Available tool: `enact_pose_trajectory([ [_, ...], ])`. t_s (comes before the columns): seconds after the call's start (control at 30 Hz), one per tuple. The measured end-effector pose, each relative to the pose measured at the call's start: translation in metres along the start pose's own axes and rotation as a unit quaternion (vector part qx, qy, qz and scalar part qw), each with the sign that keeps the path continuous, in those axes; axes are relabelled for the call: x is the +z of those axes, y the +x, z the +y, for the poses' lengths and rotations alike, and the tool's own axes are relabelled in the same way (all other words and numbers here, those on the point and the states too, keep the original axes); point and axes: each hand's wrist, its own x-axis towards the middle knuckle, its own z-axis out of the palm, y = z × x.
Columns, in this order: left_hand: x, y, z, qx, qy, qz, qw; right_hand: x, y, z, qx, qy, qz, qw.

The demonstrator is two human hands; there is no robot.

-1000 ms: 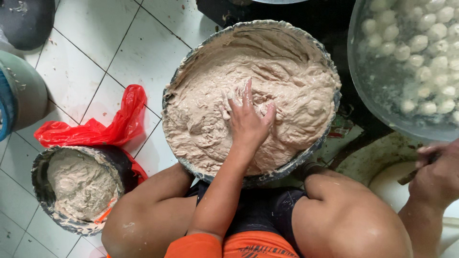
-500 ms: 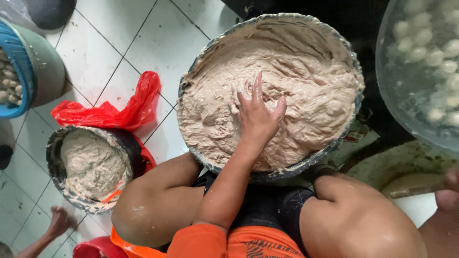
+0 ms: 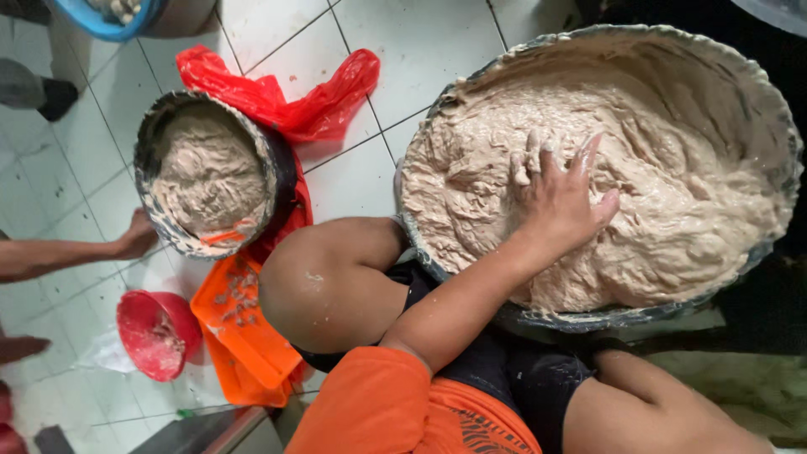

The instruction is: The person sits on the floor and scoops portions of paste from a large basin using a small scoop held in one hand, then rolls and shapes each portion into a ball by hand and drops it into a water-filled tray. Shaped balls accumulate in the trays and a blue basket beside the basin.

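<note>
On a white tiled floor, a seated person presses the left hand into pale, sticky dough filling a large round basin set just beyond the knees; fingers spread wide, palm flat on the mass, gripping nothing; the right hand is out of view; a smaller dough-caked tub stands well to the left on a red plastic bag, with an orange tray and a red bowl near it; another person's hand rests on the floor beside the small tub.
</note>
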Motion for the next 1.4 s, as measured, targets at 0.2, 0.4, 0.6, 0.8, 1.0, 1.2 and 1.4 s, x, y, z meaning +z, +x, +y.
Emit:
enact_pose_trajectory([
  [0.2,-0.005,0.000,-0.002,0.005,-0.029,0.032,0.999,-0.021,0.009,-0.076,0.019,-0.018,-0.023,0.999],
  [0.4,0.003,0.004,0.013,0.023,-0.014,0.029,0.999,-0.042,0.004,-0.088,0.115,-0.016,0.065,0.991],
  [0.6,-0.010,0.001,0.043,-0.009,-0.008,-0.042,0.999,-0.056,-0.017,-0.080,0.175,0.130,0.154,0.964],
  [0.8,-0.023,0.000,0.058,-0.035,-0.013,-0.073,0.997,-0.067,-0.024,-0.076,0.167,0.171,0.164,0.957],
  [1.0,-0.023,0.000,0.066,-0.078,-0.019,-0.102,0.992,-0.076,-0.031,-0.060,0.156,0.256,0.232,0.925],
  [1.2,0.021,-0.024,0.095,0.121,0.124,-0.028,0.984,-0.059,-0.041,-0.041,0.244,0.043,0.122,0.961],
  [1.4,0.066,-0.012,0.121,0.046,0.206,-0.272,0.939,-0.060,0.014,-0.068,0.091,-0.317,0.116,0.937],
])
